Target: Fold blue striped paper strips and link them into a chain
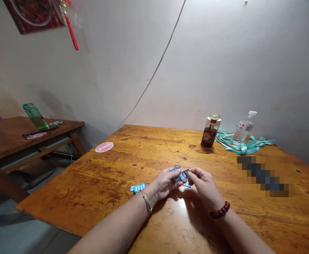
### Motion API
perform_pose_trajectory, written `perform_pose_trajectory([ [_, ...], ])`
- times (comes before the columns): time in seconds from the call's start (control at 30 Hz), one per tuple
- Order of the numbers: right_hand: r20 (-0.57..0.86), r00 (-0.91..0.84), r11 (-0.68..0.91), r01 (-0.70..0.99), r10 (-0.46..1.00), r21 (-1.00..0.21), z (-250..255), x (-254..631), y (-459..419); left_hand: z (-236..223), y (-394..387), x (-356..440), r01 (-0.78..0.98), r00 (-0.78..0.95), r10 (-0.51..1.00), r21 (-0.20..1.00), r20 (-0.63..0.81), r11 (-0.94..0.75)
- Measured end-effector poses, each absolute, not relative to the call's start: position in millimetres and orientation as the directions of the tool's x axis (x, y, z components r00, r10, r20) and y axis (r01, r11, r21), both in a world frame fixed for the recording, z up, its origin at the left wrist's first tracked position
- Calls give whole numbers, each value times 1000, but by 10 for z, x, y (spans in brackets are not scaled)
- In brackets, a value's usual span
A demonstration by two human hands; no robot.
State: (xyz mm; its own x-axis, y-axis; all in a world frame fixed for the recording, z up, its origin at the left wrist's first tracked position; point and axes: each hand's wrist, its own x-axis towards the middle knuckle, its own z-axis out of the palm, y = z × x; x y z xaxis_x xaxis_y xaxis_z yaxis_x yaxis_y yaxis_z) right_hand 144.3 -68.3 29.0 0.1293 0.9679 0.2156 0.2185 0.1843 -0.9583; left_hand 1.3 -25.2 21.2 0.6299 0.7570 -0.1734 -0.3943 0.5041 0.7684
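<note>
My left hand (165,182) and my right hand (204,185) meet over the middle of the wooden table (133,155). Both pinch a small cluster of blue-and-white pieces (181,175) held between the fingertips. A short row of similar blue pieces (138,187) lies flat on the table just left of my left wrist. My left wrist wears a silver bangle, my right wrist a dark red bead bracelet.
A brown bottle (210,131) and a clear water bottle (244,127) stand at the far right by the wall, beside teal ribbon (245,145). A pink round sticker (104,146) lies near the far left edge. A second table (16,137) with a green bottle (35,116) stands left.
</note>
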Motion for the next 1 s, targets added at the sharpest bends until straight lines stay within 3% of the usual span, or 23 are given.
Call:
perform_pose_trajectory([
  [0.43,115,-29,115,-25,993,-993,315,1436,-692,241,-295,16,-285,600,791,891,-123,355],
  [1.0,274,104,246,221,956,-944,160,1397,-650,215,-272,10,-244,620,768,892,-159,381],
])
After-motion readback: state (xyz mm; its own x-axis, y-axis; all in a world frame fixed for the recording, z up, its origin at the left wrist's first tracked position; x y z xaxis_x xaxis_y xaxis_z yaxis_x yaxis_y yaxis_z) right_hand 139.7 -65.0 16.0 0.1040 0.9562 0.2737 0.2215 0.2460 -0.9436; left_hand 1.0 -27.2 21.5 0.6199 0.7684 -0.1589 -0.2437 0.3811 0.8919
